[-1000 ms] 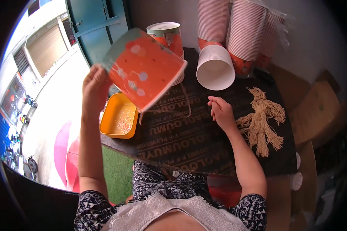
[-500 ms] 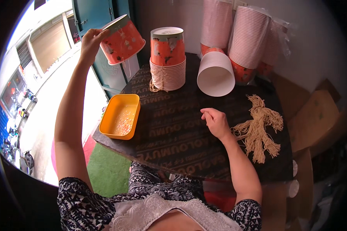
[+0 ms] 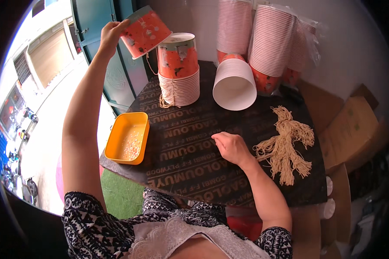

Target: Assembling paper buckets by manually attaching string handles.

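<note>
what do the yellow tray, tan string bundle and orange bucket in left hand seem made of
Yellow tray: probably plastic; smooth, rounded corners. Tan string bundle: likely cotton or similar fibre; matte, loose strands. Orange bucket: perhaps paperboard; smooth, printed sides, pale rim.

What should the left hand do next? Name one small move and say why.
Probably ease the orange cup rightward, above the inverted cup stack: the left hand holds it raised near its base, tilted, rim downward, beside that stack, whose cups also stand rim down.
</note>
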`<state>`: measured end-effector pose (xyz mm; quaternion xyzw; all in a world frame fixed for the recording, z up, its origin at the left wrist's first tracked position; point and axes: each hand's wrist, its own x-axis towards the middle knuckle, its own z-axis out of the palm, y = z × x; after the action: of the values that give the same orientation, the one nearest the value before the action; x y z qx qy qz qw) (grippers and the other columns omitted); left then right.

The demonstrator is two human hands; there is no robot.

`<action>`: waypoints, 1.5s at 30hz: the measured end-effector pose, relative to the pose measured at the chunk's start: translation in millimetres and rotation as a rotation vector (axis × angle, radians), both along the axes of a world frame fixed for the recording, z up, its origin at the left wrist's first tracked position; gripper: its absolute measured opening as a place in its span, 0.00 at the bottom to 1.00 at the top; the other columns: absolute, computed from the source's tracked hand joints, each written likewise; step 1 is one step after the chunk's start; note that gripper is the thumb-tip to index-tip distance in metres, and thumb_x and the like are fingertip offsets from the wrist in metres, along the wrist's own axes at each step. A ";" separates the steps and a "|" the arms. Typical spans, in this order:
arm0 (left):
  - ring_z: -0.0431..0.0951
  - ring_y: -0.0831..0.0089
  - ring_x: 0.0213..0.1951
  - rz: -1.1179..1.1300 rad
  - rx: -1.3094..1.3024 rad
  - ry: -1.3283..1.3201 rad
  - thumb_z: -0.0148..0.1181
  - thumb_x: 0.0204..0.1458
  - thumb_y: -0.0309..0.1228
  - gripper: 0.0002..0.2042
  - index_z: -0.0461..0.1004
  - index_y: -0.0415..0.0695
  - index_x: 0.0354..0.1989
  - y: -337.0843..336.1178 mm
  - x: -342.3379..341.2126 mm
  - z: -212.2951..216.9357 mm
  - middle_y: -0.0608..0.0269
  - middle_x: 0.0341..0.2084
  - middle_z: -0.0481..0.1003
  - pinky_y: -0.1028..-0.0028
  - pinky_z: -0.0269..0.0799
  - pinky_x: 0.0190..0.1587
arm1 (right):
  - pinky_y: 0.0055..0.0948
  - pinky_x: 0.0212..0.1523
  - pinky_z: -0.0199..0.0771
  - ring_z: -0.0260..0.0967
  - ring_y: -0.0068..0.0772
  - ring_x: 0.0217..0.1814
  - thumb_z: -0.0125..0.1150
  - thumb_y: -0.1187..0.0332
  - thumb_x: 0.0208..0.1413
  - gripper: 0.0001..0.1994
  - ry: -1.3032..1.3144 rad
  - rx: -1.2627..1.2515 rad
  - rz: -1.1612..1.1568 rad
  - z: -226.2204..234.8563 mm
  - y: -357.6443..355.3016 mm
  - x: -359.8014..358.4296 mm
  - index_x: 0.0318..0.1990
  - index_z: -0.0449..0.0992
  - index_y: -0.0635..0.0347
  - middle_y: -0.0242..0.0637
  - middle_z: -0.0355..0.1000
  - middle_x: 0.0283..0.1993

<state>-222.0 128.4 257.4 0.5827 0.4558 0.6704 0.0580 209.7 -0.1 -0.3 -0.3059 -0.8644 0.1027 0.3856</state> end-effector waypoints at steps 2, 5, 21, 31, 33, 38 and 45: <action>0.72 0.78 0.30 -0.008 0.027 0.059 0.68 0.49 0.44 0.20 0.76 0.36 0.35 6.3 11.1 1.2 0.64 0.27 0.75 0.77 0.67 0.34 | 0.38 0.36 0.79 0.77 0.48 0.36 0.55 0.73 0.57 0.08 -0.009 0.004 0.007 0.4 -1.0 -0.2 0.38 0.78 0.67 0.49 0.77 0.37; 0.72 0.77 0.30 0.047 0.034 0.176 0.68 0.49 0.46 0.22 0.75 0.35 0.35 18.4 17.7 6.2 0.62 0.28 0.75 0.75 0.69 0.34 | 0.38 0.35 0.79 0.77 0.48 0.36 0.55 0.73 0.57 0.08 -0.026 0.025 0.015 0.3 -3.0 -2.5 0.39 0.78 0.67 0.49 0.77 0.37; 0.76 0.72 0.38 0.044 -0.006 0.524 0.66 0.52 0.47 0.23 0.75 0.36 0.42 64.2 56.5 -3.3 0.57 0.35 0.77 0.72 0.72 0.41 | 0.39 0.36 0.79 0.77 0.49 0.36 0.56 0.73 0.56 0.07 -0.088 0.012 0.022 -0.5 -3.8 -4.2 0.38 0.77 0.66 0.48 0.78 0.37; 0.78 0.69 0.37 0.168 -0.029 0.670 0.67 0.49 0.49 0.26 0.74 0.35 0.42 50.8 77.8 -21.0 0.54 0.34 0.77 0.70 0.73 0.40 | 0.40 0.35 0.78 0.77 0.51 0.35 0.56 0.73 0.56 0.06 -0.085 0.000 0.016 -1.9 -3.9 -3.4 0.38 0.77 0.66 0.49 0.77 0.35; 0.78 0.69 0.37 0.165 -0.030 0.665 0.67 0.49 0.50 0.26 0.74 0.35 0.42 49.5 76.9 -22.4 0.54 0.33 0.77 0.70 0.74 0.40 | 0.40 0.35 0.78 0.77 0.51 0.35 0.56 0.73 0.56 0.07 -0.089 -0.008 0.018 0.0 -4.5 -3.3 0.38 0.77 0.66 0.49 0.77 0.36; 0.79 0.66 0.39 0.159 -0.093 0.696 0.66 0.49 0.51 0.26 0.74 0.37 0.42 47.5 76.0 -28.1 0.52 0.34 0.78 0.68 0.75 0.40 | 0.40 0.35 0.78 0.77 0.51 0.35 0.56 0.73 0.56 0.06 -0.079 -0.012 0.020 -1.5 -4.3 -3.6 0.38 0.77 0.66 0.49 0.77 0.36; 0.81 0.61 0.35 0.117 -0.082 0.662 0.70 0.45 0.51 0.29 0.76 0.34 0.40 46.3 77.4 -34.8 0.47 0.33 0.78 0.67 0.77 0.37 | 0.40 0.35 0.79 0.77 0.50 0.35 0.57 0.73 0.56 0.07 -0.080 -0.014 0.018 1.0 -5.8 -3.4 0.38 0.78 0.66 0.49 0.77 0.36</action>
<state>-144.6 174.7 222.6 0.7387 0.5093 0.4279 -0.1085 206.3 -5.9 0.7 -0.3046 -0.8811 0.0997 0.3477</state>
